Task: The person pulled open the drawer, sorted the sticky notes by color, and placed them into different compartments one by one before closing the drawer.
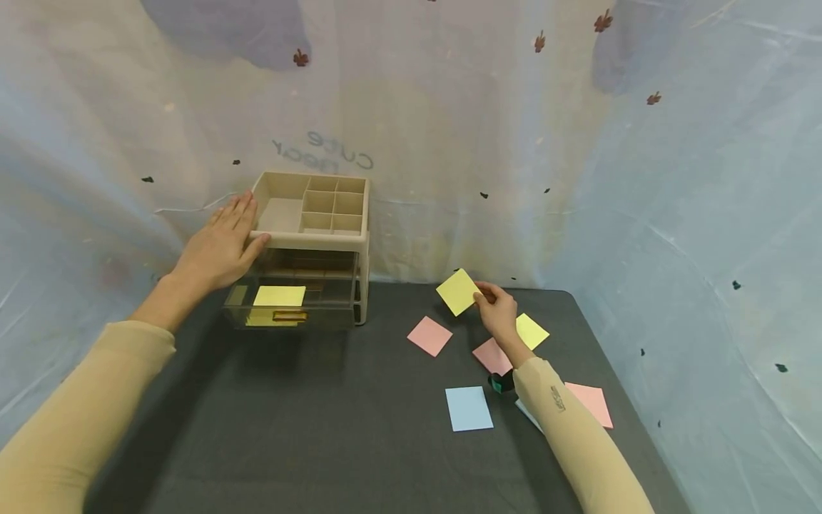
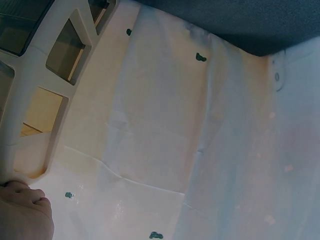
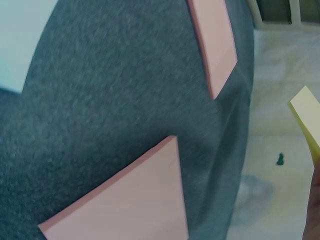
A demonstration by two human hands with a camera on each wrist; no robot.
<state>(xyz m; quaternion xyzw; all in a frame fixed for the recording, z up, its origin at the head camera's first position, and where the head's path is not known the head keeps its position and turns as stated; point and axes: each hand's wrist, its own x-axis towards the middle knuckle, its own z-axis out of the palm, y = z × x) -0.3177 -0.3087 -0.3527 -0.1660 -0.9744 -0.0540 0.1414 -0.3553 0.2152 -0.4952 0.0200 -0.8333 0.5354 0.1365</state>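
- A blue notepad (image 1: pixel 469 409) lies flat on the dark table (image 1: pixel 385 442), right of centre; another blue notepad (image 1: pixel 528 414) is partly hidden by the right sleeve (image 1: pixel 565 421).
- Farther right lies a pink notepad (image 1: pixel 594 405).
- Beyond, two more pink pads (image 1: pixel 429 336) and a flat yellow pad (image 1: pixel 531 332) lie around the right forearm.
- The right hand (image 1: pixel 497 314) pinches a yellow notepad (image 1: pixel 458 291) by its right corner, thumb against fingers, lifted off the table.
- At left, a drawer (image 1: pixel 327 310) stands pulled out, yellow paper (image 1: pixel 277 297) inside.
- The left hand (image 1: pixel 221 246), fingers straight, rests against the left edge of the beige organizer (image 1: pixel 364 250), gripping nothing.
- A patterned curtain (image 1: pixel 443 143) hangs behind.
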